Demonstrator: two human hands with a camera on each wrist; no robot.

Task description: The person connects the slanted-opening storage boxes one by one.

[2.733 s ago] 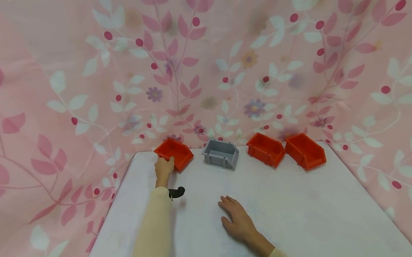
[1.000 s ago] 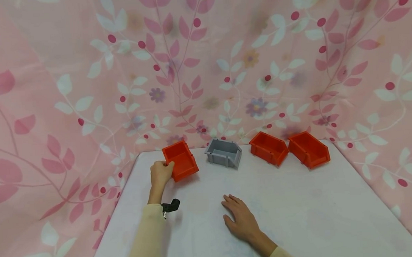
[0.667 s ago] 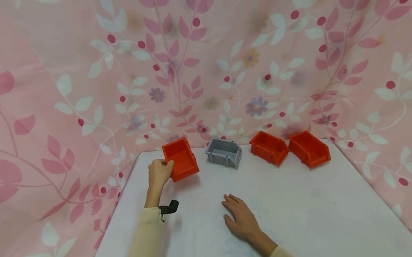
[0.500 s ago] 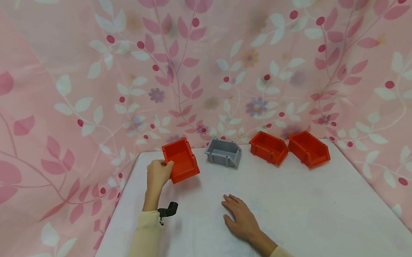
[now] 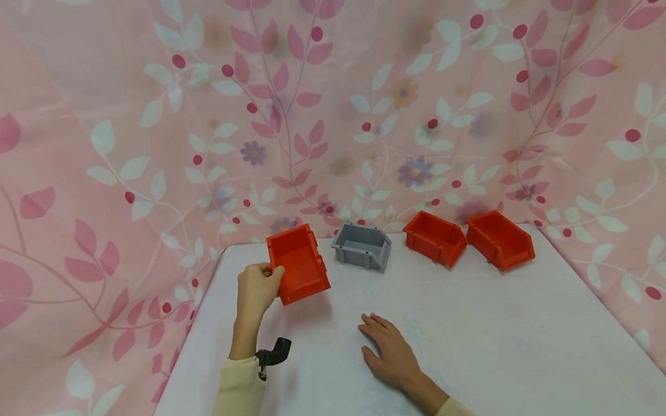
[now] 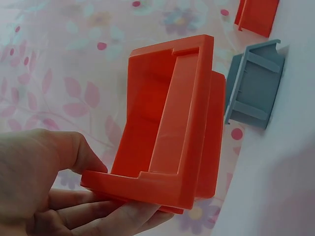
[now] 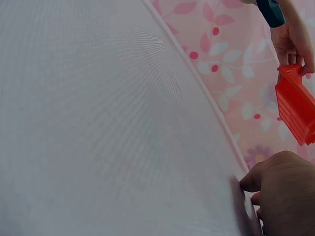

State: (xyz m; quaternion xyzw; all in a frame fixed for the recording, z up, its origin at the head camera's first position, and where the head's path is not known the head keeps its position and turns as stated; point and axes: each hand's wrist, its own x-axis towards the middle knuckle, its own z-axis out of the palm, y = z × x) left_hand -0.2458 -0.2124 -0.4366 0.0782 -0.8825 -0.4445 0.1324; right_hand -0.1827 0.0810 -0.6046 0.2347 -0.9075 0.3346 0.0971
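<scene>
My left hand (image 5: 257,291) pinches the left wall of a red bin (image 5: 299,262) and holds it tilted above the table, its inside facing the head camera. In the left wrist view the thumb of that hand (image 6: 54,182) lies over the rim of the bin (image 6: 172,118), with the fingers beneath it. My right hand (image 5: 392,354) rests on the white table with its fingers loosely extended, holding nothing. The right wrist view has the right hand (image 7: 286,194) low at the right and the held bin (image 7: 297,105) above it.
A grey bin (image 5: 362,247) stands at the table's back edge, right of the held one. Two more red bins, one (image 5: 435,238) beside the other (image 5: 500,240), stand further right. The white table (image 5: 481,343) meets a pink floral curtain (image 5: 329,110) behind.
The left hand has taken the red bin from the back left, lifted it, turned it and brought it nearer and slightly right. The right hand and the other bins stay put.
</scene>
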